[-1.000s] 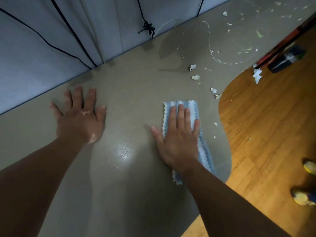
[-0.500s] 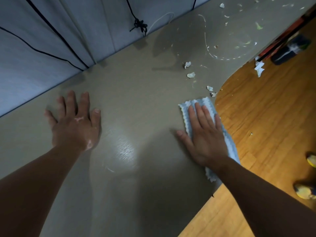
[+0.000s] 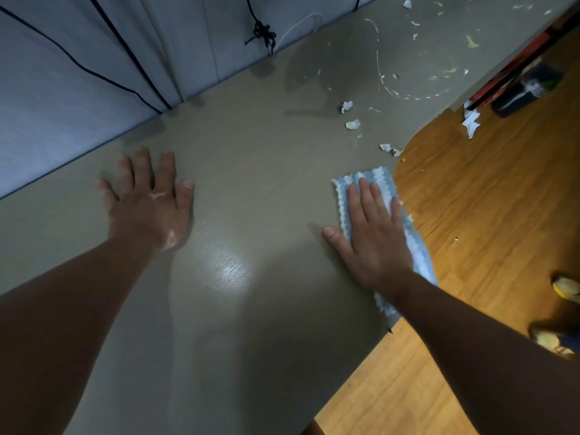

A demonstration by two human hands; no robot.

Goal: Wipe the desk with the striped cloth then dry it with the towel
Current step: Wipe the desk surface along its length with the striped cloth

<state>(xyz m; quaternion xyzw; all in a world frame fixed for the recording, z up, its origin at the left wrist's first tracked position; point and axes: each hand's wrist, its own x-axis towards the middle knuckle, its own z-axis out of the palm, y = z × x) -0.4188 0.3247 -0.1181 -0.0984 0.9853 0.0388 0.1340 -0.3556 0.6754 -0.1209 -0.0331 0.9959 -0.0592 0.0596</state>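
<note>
Our right hand (image 3: 373, 243) presses flat, fingers (image 3: 365, 196) straight, on the scallop-striped blue-and-white striped cloth (image 3: 376, 178) at the desk (image 3: 251, 152)'s curved right edge. Our left hand (image 3: 150, 205) lies splayed on the smooth grey top, holding nothing.

The desk (image 3: 251, 183) fills the middle and the lower left of the frame. The left hand (image 3: 150, 205) is laid flat on it at centre left. At centre right, the right hand (image 3: 373, 243) is laid flat on the cloth (image 3: 379, 178), which lies along the desk's right edge. Paper scraps (image 3: 353, 124) are scattered on the desk above the cloth. Behind the desk, at upper left, a wall panel (image 3: 62, 89) stands. The floor (image 3: 486, 215) is seen at the right, with two shoes (image 3: 566, 288) at the frame's right edge.
</note>
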